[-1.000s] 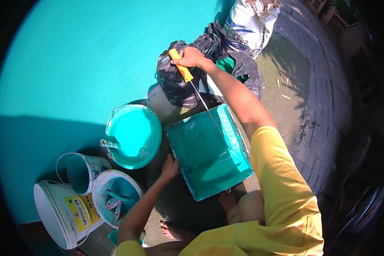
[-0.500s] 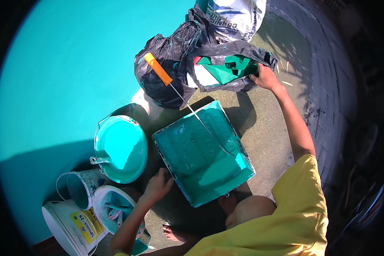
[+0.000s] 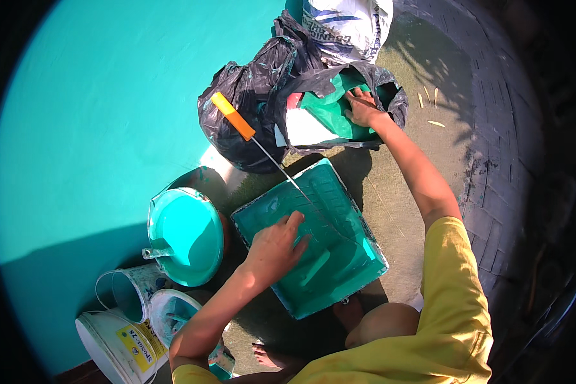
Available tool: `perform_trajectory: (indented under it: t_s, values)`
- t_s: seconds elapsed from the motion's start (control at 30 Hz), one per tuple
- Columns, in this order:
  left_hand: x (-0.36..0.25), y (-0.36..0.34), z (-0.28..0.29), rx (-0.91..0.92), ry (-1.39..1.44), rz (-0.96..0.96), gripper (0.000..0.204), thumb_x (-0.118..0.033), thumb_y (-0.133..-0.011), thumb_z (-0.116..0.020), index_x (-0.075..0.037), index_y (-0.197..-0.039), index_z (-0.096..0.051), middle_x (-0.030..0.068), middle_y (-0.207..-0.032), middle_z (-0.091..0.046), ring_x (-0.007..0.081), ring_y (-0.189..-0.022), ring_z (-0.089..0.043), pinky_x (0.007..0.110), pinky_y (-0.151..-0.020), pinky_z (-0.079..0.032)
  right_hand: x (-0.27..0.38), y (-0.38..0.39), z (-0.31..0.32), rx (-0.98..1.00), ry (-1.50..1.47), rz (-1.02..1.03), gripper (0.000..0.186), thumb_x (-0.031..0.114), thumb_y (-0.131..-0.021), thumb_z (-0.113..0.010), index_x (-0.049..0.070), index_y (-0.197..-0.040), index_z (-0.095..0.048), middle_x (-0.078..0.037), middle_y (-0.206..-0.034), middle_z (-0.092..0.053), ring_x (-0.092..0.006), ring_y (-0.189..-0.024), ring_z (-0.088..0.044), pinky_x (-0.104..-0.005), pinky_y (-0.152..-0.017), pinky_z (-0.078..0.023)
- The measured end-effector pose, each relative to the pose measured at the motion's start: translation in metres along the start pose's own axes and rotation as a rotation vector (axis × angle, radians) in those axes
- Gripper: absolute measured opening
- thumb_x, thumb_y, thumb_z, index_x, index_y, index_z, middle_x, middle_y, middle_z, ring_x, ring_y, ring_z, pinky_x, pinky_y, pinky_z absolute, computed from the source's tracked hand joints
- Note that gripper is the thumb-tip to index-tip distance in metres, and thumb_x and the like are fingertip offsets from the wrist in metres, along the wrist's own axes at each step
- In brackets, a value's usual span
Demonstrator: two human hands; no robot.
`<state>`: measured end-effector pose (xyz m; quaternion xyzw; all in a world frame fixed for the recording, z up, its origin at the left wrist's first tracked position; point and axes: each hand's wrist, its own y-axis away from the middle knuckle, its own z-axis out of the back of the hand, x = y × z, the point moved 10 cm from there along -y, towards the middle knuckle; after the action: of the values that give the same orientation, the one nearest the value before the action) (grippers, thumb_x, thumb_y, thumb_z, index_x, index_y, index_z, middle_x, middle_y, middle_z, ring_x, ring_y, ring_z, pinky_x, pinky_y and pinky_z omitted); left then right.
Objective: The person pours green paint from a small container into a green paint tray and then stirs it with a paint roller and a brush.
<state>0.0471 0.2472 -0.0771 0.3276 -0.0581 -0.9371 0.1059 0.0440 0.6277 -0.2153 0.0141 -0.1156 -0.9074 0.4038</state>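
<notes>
My right hand (image 3: 365,110) reaches into a black plastic bag (image 3: 397,114) and rests on green sheet-like material (image 3: 326,109) in it, fingers spread. Something white (image 3: 306,128) also shows inside the bag. My left hand (image 3: 277,246) hovers over a paint tray (image 3: 301,288) coated in teal paint, holding nothing, its fingers apart. A roller frame with an orange handle (image 3: 233,116) lies across the tray; its handle end is against another black bag (image 3: 227,96). No roller sleeve shows on its wire.
Left of the tray stands a bucket of teal paint (image 3: 184,224) with a brush handle (image 3: 157,253) at its rim. Several more buckets (image 3: 105,339) cluster at lower left beside the teal wall (image 3: 96,128). A white sack (image 3: 352,29) stands behind the bags.
My left hand has moved up and right from beside the tray to above it. My right hand has shifted left from the bag's rim onto the green material.
</notes>
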Motion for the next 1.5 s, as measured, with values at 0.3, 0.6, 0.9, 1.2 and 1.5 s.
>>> perform_trajectory:
  t_s: [0.3,0.6,0.9,1.2,1.5]
  values:
    - [0.02,-0.146,0.004,-0.185,0.336,0.044,0.05,-0.036,-0.094,-0.066,-0.01,-0.133,-0.049,0.0168,-0.132,-0.059,0.0344,-0.119,-0.06,0.045,-0.097,-0.049,-0.001,0.063,0.077,-0.077,0.428,0.026,0.133,0.053,-0.053,-0.09,0.017,-0.158,-0.016,-0.019,-0.157,-0.032,-0.0331,-0.144,-0.036,-0.0699,-0.116,-0.001]
    - [0.073,-0.231,-0.039,-0.228,1.085,0.283,0.067,-0.032,-0.099,-0.057,-0.009,-0.155,-0.029,0.0205,-0.165,0.007,0.0321,-0.146,-0.031,0.039,-0.114,-0.034,0.087,0.058,0.097,-0.189,-0.188,0.35,0.026,0.014,-0.075,-0.065,-0.005,-0.093,-0.067,-0.027,-0.08,-0.068,-0.039,-0.088,-0.069,-0.0458,-0.081,-0.055]
    - [0.027,-0.19,0.018,-0.46,0.363,-0.019,0.044,-0.007,-0.092,-0.051,0.006,-0.134,-0.043,0.0256,-0.139,-0.043,0.0444,-0.128,-0.045,0.045,-0.108,-0.038,0.008,-0.065,-0.028,0.021,-0.239,0.023,0.034,0.018,-0.082,-0.063,0.0,-0.111,-0.067,-0.025,-0.104,-0.069,-0.0414,-0.099,-0.066,-0.0461,-0.088,-0.052]
    - [0.012,-0.184,0.044,-0.554,0.323,-0.114,0.045,-0.002,-0.089,-0.053,0.007,-0.132,-0.045,0.0252,-0.134,-0.047,0.0437,-0.12,-0.051,0.046,-0.102,-0.043,0.024,-0.048,-0.034,0.149,-0.275,0.126,0.035,0.019,-0.082,-0.064,0.0,-0.111,-0.067,-0.024,-0.107,-0.069,-0.0398,-0.101,-0.067,-0.0452,-0.087,-0.053]
    - [-0.008,-0.188,0.084,-0.626,0.225,-0.231,0.044,-0.003,-0.089,-0.053,0.0,-0.133,-0.048,0.0209,-0.138,-0.047,0.0413,-0.129,-0.046,0.045,-0.106,-0.039,0.004,-0.047,-0.009,0.247,-0.199,0.125,0.036,0.02,-0.082,-0.066,0.0,-0.112,-0.068,-0.023,-0.109,-0.069,-0.0383,-0.102,-0.067,-0.0444,-0.087,-0.053]
